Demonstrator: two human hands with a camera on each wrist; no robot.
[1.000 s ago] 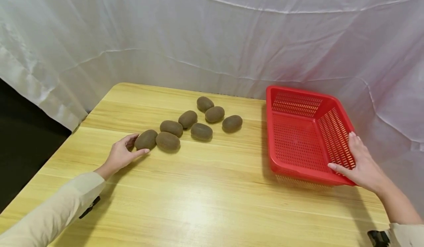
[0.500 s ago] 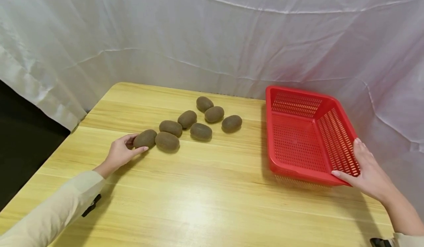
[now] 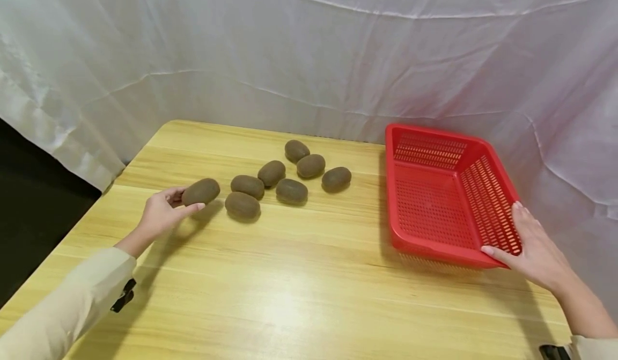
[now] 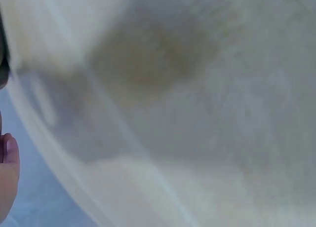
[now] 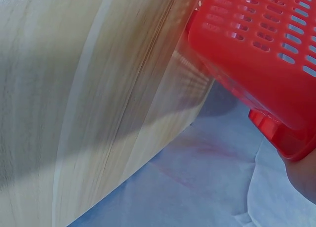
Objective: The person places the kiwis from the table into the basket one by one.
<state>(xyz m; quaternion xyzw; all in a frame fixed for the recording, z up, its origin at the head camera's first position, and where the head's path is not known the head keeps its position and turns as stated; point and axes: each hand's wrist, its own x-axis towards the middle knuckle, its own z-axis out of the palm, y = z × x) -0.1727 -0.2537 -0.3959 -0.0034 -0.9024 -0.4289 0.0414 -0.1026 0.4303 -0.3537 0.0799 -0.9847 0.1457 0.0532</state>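
The kiwifruits (image 3: 242,206) are plain brown; the slotted basket (image 3: 392,199) is red, the worktop (image 3: 338,279) yellow with streaky woodgrain, the drape (image 3: 289,43) greyish white, the sleeves (image 3: 72,301) cream.

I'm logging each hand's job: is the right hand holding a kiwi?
No, the right hand holds the red basket at its near right corner; the left hand holds a kiwi.

Left sleeve (image 3: 63,317): cream, lightly creased. Right sleeve (image 3: 596,349): also cream. Left wrist piece (image 3: 123,295) is black, angular; right wrist piece (image 3: 554,352), black, runs out of view.
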